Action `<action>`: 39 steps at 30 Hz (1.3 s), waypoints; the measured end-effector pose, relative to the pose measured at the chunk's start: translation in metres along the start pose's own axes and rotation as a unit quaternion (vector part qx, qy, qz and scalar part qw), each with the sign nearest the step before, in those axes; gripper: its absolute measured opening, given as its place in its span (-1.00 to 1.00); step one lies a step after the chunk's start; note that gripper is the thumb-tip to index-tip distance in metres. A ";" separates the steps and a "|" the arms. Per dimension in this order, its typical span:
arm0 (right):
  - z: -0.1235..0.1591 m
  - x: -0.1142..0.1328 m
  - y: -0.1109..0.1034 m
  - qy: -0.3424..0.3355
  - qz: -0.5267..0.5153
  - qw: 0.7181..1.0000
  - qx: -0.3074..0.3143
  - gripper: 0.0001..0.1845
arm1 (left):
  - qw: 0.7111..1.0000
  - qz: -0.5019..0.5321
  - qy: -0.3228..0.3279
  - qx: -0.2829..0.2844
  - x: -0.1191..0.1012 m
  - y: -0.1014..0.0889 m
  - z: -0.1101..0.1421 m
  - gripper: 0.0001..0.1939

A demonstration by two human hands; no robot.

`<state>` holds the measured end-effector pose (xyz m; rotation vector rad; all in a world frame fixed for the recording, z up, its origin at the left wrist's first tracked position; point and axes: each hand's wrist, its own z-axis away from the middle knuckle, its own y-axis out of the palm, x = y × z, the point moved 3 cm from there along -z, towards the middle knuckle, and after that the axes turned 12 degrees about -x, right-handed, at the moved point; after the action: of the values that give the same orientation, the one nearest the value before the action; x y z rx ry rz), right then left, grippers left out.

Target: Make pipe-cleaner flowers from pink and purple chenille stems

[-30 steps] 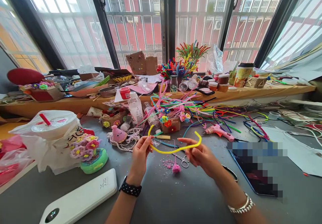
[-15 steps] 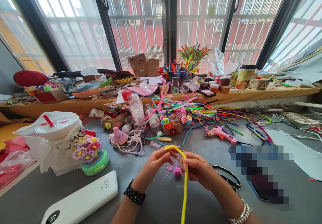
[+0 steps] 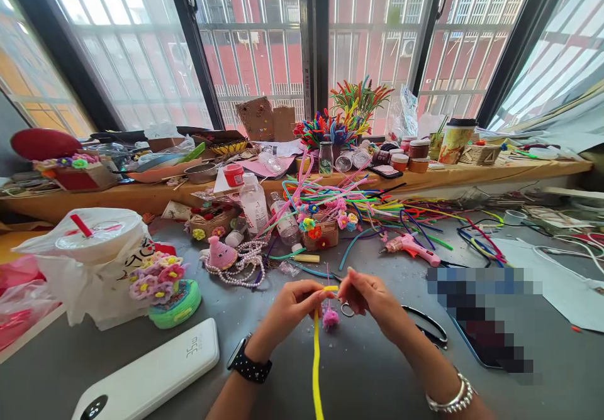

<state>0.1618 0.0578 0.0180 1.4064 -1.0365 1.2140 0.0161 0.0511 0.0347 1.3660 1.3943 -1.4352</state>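
Near the middle of the table, my left hand (image 3: 304,297) pinches a yellow pipe cleaner (image 3: 316,363) between thumb and fingers. Its short upper end bends to the right, while the long part hangs down past the bottom edge. Beside that bent end is my right hand (image 3: 365,294), its fingers half curled and apart, with nothing visible in them. Just beyond and below the hands lies a small pink fuzzy piece (image 3: 331,318) with a thin stem. A metal ring handle (image 3: 348,310) shows partly behind my right hand.
A white power bank (image 3: 155,366), a potted pipe-cleaner flower (image 3: 174,307) and a bagged cup (image 3: 101,256) stand left. To the right are a black curved loop (image 3: 431,322), a pink glue gun (image 3: 410,248) and a blurred phone (image 3: 472,338). Loose pipe cleaners (image 3: 377,203) lie behind.
The yellow pipe cleaner has shifted left, from my right hand's pinch into my left hand's. Its upper part, arched between both hands before, is now a short bent end. My right hand has moved slightly right.
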 end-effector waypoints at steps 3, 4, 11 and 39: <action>0.000 -0.002 -0.002 0.059 -0.018 0.996 0.057 -0.54 | 0.998 -0.057 0.035 0.021 -0.003 0.004 0.002 -0.73; 0.001 -0.003 -0.002 0.072 -0.022 0.994 0.078 -0.56 | 0.995 -0.078 0.050 0.021 -0.004 0.004 0.002 -0.73; 0.004 -0.009 -0.001 0.110 -0.055 0.987 0.102 -0.66 | 0.982 -0.153 0.108 0.002 -0.005 0.002 0.000 -0.73; -0.005 -0.004 -0.009 -0.044 0.091 0.995 -0.025 -0.73 | 0.993 -0.104 0.038 -0.028 0.014 0.009 -0.002 -0.82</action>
<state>0.1697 0.0643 0.0132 1.3603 -1.2706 1.2555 0.0227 0.0540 0.0189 1.2827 1.6543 -1.4769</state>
